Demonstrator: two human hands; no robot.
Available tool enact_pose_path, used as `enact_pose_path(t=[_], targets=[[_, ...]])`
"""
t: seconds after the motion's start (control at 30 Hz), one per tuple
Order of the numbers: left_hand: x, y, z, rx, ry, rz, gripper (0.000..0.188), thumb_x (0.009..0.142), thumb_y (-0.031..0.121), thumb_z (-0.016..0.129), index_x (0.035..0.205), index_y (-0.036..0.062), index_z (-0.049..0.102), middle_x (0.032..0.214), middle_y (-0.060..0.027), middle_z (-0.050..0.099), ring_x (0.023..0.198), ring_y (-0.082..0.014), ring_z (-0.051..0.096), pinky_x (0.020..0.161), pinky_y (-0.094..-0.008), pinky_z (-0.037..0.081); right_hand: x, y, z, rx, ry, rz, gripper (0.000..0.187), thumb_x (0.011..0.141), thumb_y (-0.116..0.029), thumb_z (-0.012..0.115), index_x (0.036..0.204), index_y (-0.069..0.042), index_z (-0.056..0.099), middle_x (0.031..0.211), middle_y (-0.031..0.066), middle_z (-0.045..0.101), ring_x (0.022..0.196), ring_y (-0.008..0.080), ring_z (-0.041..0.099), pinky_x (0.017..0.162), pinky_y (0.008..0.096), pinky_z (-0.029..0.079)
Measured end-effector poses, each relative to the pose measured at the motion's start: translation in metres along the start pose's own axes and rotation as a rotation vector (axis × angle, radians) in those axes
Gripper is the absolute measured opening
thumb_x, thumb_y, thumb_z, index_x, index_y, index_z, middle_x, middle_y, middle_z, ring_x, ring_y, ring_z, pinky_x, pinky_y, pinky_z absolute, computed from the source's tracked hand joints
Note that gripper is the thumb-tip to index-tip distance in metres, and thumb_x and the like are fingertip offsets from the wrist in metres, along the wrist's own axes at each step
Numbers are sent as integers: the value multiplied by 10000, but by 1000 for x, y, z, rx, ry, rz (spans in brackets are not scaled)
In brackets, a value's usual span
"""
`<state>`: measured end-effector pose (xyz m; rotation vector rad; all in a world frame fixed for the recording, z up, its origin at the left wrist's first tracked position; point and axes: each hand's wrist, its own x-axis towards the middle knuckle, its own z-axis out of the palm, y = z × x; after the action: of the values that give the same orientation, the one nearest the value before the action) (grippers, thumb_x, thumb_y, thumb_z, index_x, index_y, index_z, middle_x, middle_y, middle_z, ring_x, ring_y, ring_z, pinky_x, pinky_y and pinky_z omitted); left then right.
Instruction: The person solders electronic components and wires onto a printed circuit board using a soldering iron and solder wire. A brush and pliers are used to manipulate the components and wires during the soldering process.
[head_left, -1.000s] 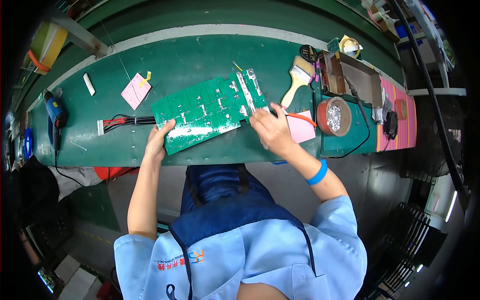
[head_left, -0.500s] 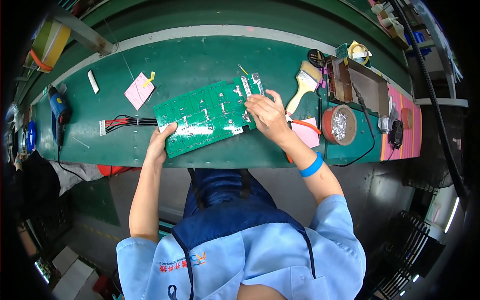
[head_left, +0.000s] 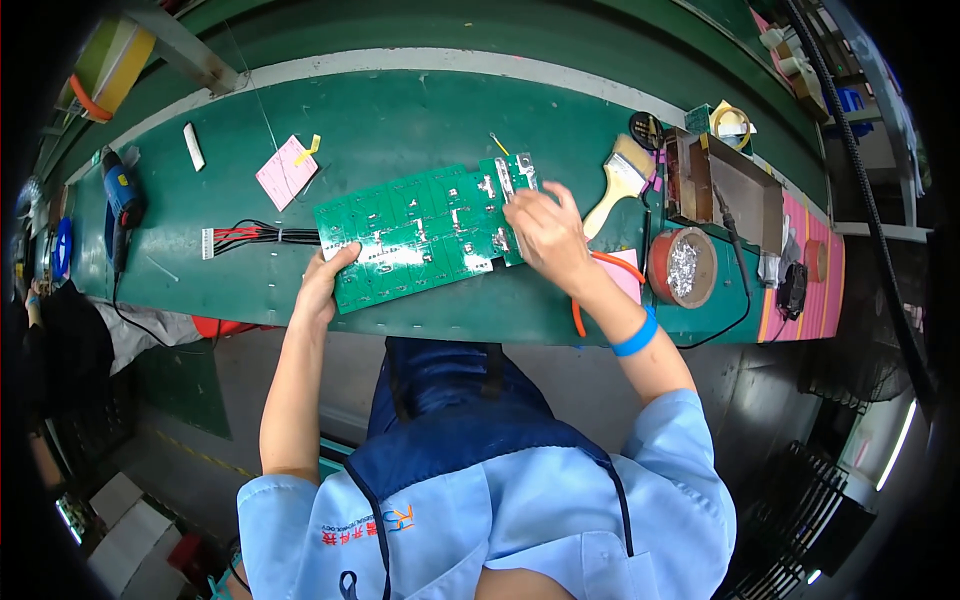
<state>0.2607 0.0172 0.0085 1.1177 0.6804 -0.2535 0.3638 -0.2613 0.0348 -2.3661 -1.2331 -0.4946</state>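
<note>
Now | left fingers (head_left: 345, 256): circuit board (head_left: 395, 240) | bench front (head_left: 470, 333) near | back edge (head_left: 420, 72) distant

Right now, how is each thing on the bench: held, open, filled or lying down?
Left hand: closed on the circuit board's corner
Circuit board: held, shiny solder side up
Right hand: fingers bent; can't tell if holding anything
Wire bundle: tied, white connector plugged into nothing
Paintbrush: lying down
Round dish: holding silvery bits
Brown box: open
Orange-handled tool: handles spread, partly hidden
</note>
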Motion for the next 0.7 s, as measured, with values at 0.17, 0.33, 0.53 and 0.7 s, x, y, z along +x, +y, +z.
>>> enact_pose_path(t=[0.17, 0.33, 0.53, 0.7], targets=[[1, 1, 1, -13, -9, -3, 445, 703, 176, 630, 1038, -46, 438, 974, -125, 535, 871, -172, 530, 751, -281, 431, 10, 1, 4, -122, 27, -68, 156, 620, -60, 542, 772, -25, 534, 807, 85, 550, 829, 196, 530, 778, 410, 366], [-4, 4, 6, -4, 4, 25, 451, 704, 183, 630, 1042, -44, 436, 980, -123, 534, 868, -172, 530, 751, -276, 429, -5, -7, 0, -103, -30, -82, 184, 616, -65, 538, 795, -24, 537, 836, 99, 551, 838, 203, 528, 789, 430, 359], [-3, 4, 4, -11, -1, 22, 467, 705, 188, 629, 1058, -45, 431, 983, -119, 536, 864, -171, 533, 757, -274, 423, 22, 12, 8, -124, 4, -113, 197, 608, -65, 536, 801, -25, 539, 852, 94, 551, 854, 196, 527, 802, 402, 367], [-4, 4, 6, -9, 2, 34, 469, 706, 189, 627, 1060, -47, 430, 986, -119, 536, 866, -170, 532, 756, -272, 423, 4, 13, 2, -42, -18, -128, 177, 640, -42, 519, 815, -31, 539, 866, 80, 548, 860, 195, 527, 783, 385, 376]])
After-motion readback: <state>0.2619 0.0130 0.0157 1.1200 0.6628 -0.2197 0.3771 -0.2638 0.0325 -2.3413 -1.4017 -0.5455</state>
